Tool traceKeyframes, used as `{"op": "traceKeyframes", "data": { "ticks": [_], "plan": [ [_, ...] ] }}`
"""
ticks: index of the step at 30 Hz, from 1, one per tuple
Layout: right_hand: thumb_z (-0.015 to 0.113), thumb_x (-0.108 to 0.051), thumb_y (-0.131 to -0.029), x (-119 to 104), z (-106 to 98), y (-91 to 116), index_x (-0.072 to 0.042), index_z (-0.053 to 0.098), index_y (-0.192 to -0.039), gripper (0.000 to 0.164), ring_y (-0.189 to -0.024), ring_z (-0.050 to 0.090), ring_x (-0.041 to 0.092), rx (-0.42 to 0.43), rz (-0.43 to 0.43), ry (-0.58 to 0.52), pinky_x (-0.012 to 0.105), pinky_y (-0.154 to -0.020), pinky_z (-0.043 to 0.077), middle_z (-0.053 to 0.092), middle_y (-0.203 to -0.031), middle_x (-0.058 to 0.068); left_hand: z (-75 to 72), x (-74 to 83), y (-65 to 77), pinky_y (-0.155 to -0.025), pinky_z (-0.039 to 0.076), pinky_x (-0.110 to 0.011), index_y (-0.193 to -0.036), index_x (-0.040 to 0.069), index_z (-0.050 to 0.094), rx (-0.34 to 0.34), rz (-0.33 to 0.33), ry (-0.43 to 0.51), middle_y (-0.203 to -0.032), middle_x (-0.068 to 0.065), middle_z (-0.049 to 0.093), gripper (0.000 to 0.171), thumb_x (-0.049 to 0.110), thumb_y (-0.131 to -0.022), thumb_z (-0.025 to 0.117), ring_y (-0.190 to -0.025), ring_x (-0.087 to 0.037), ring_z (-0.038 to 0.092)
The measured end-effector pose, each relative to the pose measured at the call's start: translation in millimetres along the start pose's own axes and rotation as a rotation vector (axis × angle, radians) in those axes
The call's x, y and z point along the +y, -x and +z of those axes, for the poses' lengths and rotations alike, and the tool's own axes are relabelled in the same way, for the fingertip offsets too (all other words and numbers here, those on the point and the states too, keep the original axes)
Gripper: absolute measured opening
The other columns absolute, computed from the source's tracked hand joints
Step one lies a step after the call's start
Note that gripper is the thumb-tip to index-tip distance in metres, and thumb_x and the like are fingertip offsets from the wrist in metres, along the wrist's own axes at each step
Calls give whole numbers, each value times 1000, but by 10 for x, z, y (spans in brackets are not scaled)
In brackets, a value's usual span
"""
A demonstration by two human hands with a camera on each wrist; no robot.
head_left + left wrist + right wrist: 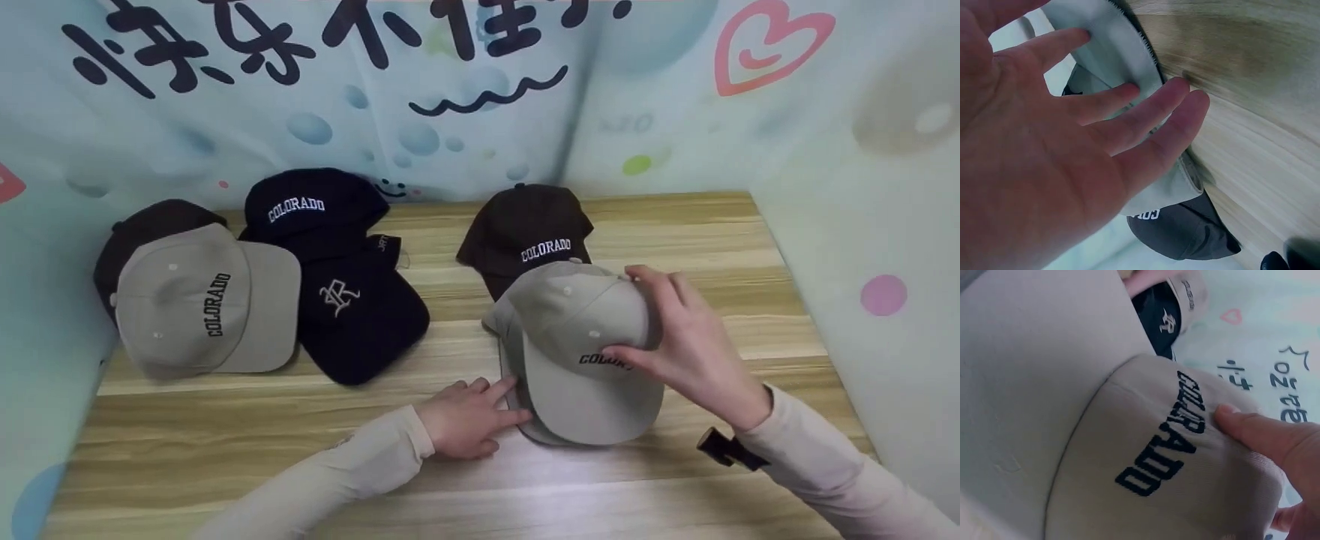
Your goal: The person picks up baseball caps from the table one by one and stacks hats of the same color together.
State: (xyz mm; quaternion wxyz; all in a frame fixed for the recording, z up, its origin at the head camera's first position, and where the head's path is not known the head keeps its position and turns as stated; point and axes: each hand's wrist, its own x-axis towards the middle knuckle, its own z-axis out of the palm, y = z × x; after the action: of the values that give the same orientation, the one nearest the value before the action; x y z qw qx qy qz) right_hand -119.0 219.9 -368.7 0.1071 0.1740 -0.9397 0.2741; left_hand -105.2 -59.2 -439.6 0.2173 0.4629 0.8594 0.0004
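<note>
A beige baseball cap (592,409) with dark COLORADO lettering sits on the right part of the table, brim toward the person. My right hand (694,352) grips its crown, the thumb on the front by the lettering and the fingers over the far side. In the right wrist view the thumb presses the fabric of the beige cap (1129,439). Beneath it lies another light cap (513,352), mostly hidden. My left hand (461,420) touches that lower cap's brim edge with extended fingers. Just behind, a dark brown COLORADO cap (529,225) is partly covered.
On the left lie a beige COLORADO cap (180,292) over a dark brown cap (161,214), a navy COLORADO cap (315,191) and a navy cap with an R emblem (375,322). A printed backdrop (487,142) stands behind the wooden table (225,442).
</note>
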Motion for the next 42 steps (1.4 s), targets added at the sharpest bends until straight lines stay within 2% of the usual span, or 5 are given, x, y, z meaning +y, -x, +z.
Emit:
{"op": "traceKeyframes", "data": {
  "ticks": [11,19,27,36,42],
  "plan": [
    [91,-37,-62,-34,406,-11,-6,42,-135,93,-89,57,37,-49,-9,67,53,-72,50,52,-106,22,-25,-95,143,-93,45,-48,-143,27,48,-77,-16,42,-146,-16,41,52,29,-94,61,-123,-32,47],
    [90,-45,-60,2,538,-129,-13,38,-139,100,-96,49,39,-9,-61,112,52,-74,45,46,-110,23,-96,-35,130,-85,48,-41,-135,23,56,7,38,-53,-132,-10,52,44,31,-93,63,-115,-27,51],
    [85,-47,-69,138,602,-161,-12,35,-145,97,-105,44,43,-83,-58,87,59,-78,45,38,-121,27,-83,124,135,-89,47,-44,-139,38,51,100,102,-13,-149,-11,36,52,28,-91,66,-126,-29,43],
    [77,-51,-77,227,648,-83,-9,32,-148,94,-115,43,52,-142,-18,84,69,-79,43,35,-135,30,44,169,112,-91,46,-47,-144,40,44,22,104,23,-155,-5,29,64,29,-87,70,-130,-32,38],
    [78,-45,-79,280,628,-62,-11,28,-150,93,-125,33,54,-155,-73,48,73,-88,33,20,-148,30,31,153,106,-93,43,-51,-147,40,40,-2,106,35,-157,-6,25,67,32,-87,70,-132,-35,36]
  ]
}}
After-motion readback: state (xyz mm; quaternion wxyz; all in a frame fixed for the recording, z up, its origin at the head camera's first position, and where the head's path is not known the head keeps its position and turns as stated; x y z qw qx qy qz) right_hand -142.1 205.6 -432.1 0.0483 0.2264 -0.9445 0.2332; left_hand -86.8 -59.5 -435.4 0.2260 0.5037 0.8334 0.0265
